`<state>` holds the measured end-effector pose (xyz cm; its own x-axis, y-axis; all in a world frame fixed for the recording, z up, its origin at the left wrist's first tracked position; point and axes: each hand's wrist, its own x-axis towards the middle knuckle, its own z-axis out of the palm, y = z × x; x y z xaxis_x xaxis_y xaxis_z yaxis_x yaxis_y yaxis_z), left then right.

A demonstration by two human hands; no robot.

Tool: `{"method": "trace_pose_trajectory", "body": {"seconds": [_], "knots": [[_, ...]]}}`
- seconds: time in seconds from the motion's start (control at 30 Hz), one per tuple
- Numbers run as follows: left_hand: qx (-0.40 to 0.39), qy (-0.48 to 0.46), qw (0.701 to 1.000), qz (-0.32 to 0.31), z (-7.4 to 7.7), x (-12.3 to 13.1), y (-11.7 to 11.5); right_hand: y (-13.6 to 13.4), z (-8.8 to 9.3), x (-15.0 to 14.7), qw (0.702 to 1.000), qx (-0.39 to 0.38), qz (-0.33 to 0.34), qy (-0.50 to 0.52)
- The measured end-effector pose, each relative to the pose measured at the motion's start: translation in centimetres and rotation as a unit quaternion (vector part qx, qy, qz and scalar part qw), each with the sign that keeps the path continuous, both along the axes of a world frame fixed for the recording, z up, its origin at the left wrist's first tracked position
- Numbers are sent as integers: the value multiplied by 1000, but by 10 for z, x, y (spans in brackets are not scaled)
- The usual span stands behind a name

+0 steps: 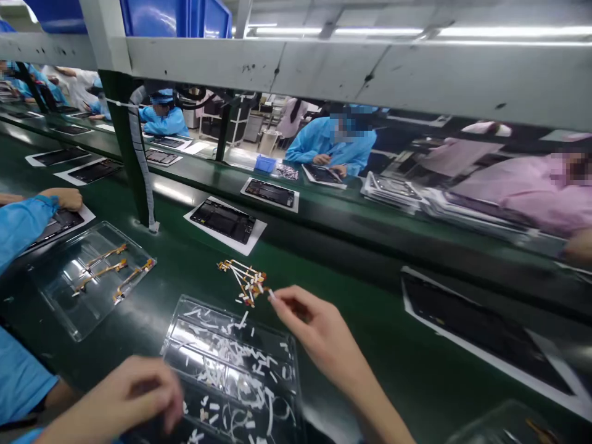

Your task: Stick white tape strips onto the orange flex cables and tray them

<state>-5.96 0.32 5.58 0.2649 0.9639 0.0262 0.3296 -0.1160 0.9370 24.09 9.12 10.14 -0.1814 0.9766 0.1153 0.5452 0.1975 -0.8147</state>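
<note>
My right hand [319, 327] is closed, thumb and forefinger pinching the end of a small orange-and-white flex cable [267, 290]. That cable is at the right edge of a loose pile of flex cables [243, 277] on the green bench. My left hand [134, 394] hovers over the near left corner of a clear plastic tray [296, 370]. Its fingers are curled and smeared by motion, so whether they hold anything cannot be seen. White strips and curled clear film scraps [240, 364] lie scattered in the tray.
Another clear tray [55, 296] with several flex cables stands left, near a co-worker's blue sleeve [23, 225]. Black tablet housings on white sheets lie beyond [224, 221] and right [481, 333]. A post [124, 142] rises from the bench; a beam [324, 68] crosses above. Co-workers sit opposite.
</note>
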Motion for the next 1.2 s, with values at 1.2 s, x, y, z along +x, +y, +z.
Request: {"method": "trace_pose_trajectory", "body": {"seconds": [1.2], "knots": [[182, 13, 982, -49, -30, 81, 25, -106, -54, -31, 995, 86, -34, 26]]}}
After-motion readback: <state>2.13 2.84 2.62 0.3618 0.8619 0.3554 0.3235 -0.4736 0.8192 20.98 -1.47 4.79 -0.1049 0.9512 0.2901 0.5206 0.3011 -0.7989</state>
